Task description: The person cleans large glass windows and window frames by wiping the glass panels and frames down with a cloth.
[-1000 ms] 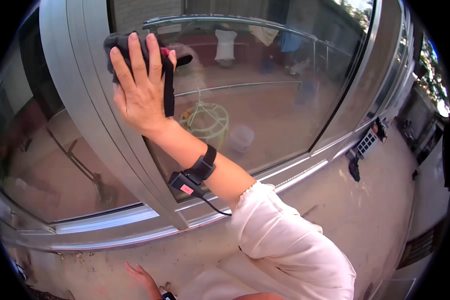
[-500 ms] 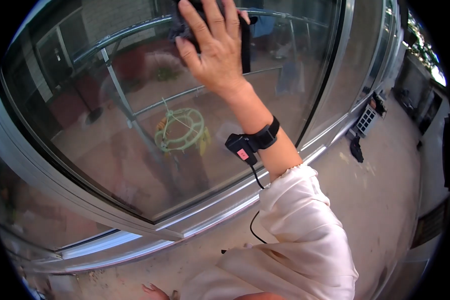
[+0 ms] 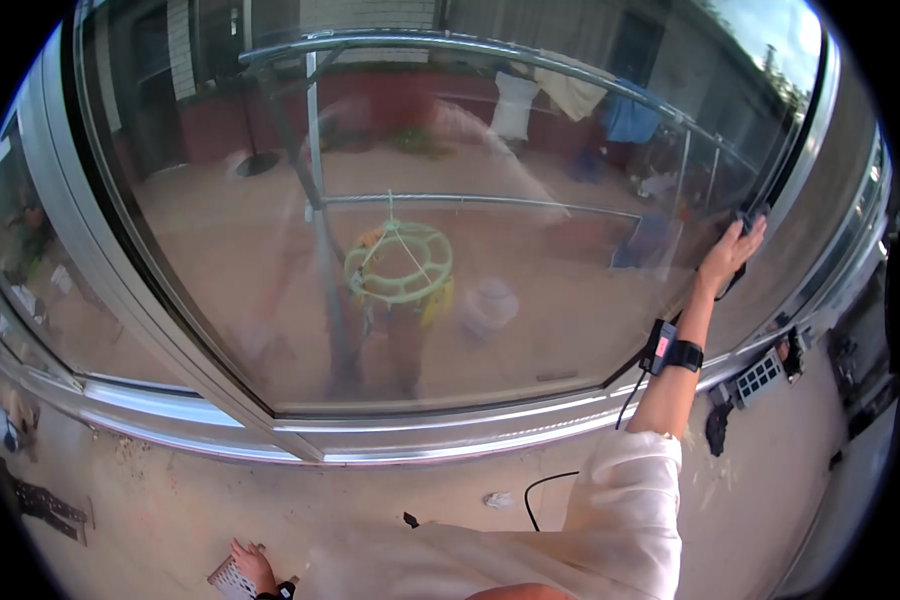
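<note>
My right hand [image 3: 732, 256] is stretched out to the right edge of a large window pane [image 3: 560, 330]. It presses a dark cloth [image 3: 745, 222] near the metal frame [image 3: 815, 130]; fingers and palm partly hide the cloth. A black strap with a small box [image 3: 660, 346] sits on that forearm, a cable hanging from it. Low in the view, my left hand [image 3: 255, 567] hangs with its fingers extended and apart. Beside it shows a pale perforated object [image 3: 232, 580] whose kind I cannot make out. No grip on it is visible.
Behind or mirrored in the glass are metal rails [image 3: 490, 200] and a round green hanging rack [image 3: 398, 262]. A crumpled white scrap [image 3: 498, 500] lies on the floor, and a black cable [image 3: 532, 500] trails there. To the right are a grey slotted object [image 3: 760, 377] and black cloth [image 3: 717, 428].
My right hand has moved with the dark cloth from the upper middle of the glass to its right edge. The view has shifted, and more of my left hand shows.
</note>
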The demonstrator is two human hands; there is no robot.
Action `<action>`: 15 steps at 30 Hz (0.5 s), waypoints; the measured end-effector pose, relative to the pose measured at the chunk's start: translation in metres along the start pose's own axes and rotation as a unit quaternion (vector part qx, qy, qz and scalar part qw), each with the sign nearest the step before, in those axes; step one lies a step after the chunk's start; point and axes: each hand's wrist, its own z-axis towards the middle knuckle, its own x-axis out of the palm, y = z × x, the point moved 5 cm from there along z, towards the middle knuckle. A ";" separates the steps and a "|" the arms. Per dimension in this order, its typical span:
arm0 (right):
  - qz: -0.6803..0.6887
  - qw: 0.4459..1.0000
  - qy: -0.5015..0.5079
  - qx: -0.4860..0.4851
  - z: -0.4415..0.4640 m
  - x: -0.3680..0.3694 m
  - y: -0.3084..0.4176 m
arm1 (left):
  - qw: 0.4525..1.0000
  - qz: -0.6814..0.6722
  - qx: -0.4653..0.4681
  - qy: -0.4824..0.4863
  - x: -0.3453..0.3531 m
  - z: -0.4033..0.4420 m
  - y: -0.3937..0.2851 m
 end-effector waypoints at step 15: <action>0.010 0.999 0.043 -0.006 -0.105 0.012 0.294 | 0.996 -0.083 0.042 0.005 0.035 0.050 0.078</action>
